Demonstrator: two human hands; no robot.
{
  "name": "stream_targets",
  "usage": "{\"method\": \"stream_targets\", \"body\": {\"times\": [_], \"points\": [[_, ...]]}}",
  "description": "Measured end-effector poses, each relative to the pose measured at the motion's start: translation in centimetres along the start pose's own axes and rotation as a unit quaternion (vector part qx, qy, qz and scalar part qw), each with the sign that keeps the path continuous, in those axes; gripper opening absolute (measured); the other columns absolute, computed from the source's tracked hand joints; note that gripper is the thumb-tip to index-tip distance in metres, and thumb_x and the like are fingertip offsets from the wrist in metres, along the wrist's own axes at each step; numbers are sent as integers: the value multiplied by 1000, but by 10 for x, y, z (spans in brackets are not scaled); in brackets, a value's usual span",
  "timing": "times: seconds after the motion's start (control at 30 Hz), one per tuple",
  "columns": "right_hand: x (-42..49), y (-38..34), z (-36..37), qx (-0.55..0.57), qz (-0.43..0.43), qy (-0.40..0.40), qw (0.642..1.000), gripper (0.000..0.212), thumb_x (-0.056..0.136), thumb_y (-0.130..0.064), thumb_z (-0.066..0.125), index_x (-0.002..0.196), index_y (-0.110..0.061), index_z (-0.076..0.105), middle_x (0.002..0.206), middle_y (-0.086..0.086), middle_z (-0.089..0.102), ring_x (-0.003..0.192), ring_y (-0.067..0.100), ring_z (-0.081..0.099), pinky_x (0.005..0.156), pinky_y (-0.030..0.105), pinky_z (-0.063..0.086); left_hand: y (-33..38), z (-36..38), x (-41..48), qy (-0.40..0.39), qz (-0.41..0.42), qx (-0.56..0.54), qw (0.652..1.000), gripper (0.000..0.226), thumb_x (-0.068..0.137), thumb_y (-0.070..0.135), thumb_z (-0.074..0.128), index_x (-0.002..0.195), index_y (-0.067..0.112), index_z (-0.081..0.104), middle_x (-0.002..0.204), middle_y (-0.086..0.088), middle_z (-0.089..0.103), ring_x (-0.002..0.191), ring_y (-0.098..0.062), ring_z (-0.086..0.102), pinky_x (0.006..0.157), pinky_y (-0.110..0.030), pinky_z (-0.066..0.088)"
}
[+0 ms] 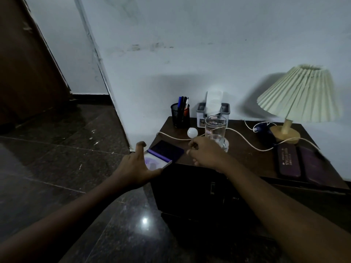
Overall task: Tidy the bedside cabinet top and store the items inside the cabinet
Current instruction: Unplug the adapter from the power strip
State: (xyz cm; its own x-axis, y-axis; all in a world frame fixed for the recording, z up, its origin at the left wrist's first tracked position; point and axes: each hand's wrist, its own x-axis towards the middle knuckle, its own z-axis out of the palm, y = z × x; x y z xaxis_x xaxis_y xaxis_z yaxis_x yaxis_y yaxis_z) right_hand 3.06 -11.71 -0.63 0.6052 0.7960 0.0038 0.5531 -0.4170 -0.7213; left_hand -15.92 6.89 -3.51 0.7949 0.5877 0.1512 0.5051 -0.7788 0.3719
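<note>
A brown door [22,73] and dark polished floor [57,149] fill the left as I reach both bare arms toward a dark bedside cabinet [190,188] set against a pale wall [190,44]. My left hand [139,164], fingers spread apart, frames the left end of a purple-and-white box [165,153]. The box lies flat at the 8 o'clock corner of the worktop [247,160] and appears to jut past its edge. My thumb runs along the box's near side, and my forefinger hooks in the air at the box's 10 o'clock.

At the box's 12 o'clock a black mesh pen holder [180,118] stands upright at the back with several pens [183,103] in it. A white bulb [192,132] lies just beside the holder at its 5 o'clock.

My right hand [205,153] hovers over the worktop's front at the box's 3 o'clock, fingers loosely curled; whether they pinch anything I cannot tell. At its 1 o'clock a clear glass [216,130] stands upright, with a grey tissue box [212,111] behind it at 12 o'clock.

A white cable [264,150] snakes across the top from left to right. At the worktop's 2 o'clock stands a lamp [300,93] with a pleated cream shade and a wooden base, and a dark blue object [264,130] sits just beside that base at 9 o'clock. Two dark flat cases [288,161] lie side by side at 4 o'clock.
</note>
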Motion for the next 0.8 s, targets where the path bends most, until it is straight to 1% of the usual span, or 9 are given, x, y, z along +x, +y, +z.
{"method": "stream_targets", "body": {"times": [0.07,0.17,0.23,0.4,0.47,0.57,0.67,0.73,0.8], "points": [[4,-2,22,10,23,-17,1000,37,90,-19,63,125,-12,56,108,10,68,87,28,72,86,49,60,-1,-2,-5,14,31,30,999,122,58,101,46,148,24,17,93,-2,70,109,-29,61,101,-45,42],[9,-8,46,191,90,-34,977,49,87,-4,57,132,-19,45,106,15,68,82,28,72,80,43,61,1,-5,-4,50,94,75,992,112,73,89,48,153,20,12,93,-3,68,104,-23,61,106,-45,36],[17,-11,56,267,115,-7,957,62,86,-1,52,145,-15,40,108,15,66,76,25,67,76,40,59,5,-5,1,78,108,71,989,111,74,87,51,154,20,13,88,-1,65,97,-24,59,103,-45,38],[27,-14,55,368,156,1,917,52,91,3,46,139,-17,42,106,14,63,79,22,62,70,33,55,30,-2,29,123,73,2,990,112,70,85,61,152,26,15,106,-12,63,112,-35,51,97,-48,43],[28,-11,52,394,164,13,904,52,90,4,46,136,-20,42,110,14,64,82,21,63,68,32,55,37,8,43,99,52,3,994,114,68,88,58,153,27,14,120,-16,59,119,-37,48,101,-50,41],[30,-7,49,428,171,42,887,50,87,7,46,129,-21,43,107,12,62,86,21,62,74,33,53,41,27,66,-3,4,52,999,114,67,96,42,153,25,20,149,-17,39,132,-43,42,107,-55,40],[32,-1,50,451,186,42,872,51,82,5,49,125,-21,43,112,15,60,95,25,64,79,36,54,38,48,73,-98,-15,92,991,102,81,89,26,159,22,20,167,-13,15,150,-38,22,120,-55,24],[34,4,55,459,182,38,869,53,76,4,53,124,-19,48,118,19,59,102,29,66,86,40,57,33,62,66,-92,-1,112,989,83,95,74,23,161,24,14,169,-9,7,155,-33,9,122,-54,10],[35,8,58,466,168,30,868,43,78,5,53,112,-21,52,120,19,60,102,28,63,94,43,57,31,70,63,-59,9,118,991,72,100,64,21,161,25,13,170,-8,7,155,-32,6,123,-53,8]]}}
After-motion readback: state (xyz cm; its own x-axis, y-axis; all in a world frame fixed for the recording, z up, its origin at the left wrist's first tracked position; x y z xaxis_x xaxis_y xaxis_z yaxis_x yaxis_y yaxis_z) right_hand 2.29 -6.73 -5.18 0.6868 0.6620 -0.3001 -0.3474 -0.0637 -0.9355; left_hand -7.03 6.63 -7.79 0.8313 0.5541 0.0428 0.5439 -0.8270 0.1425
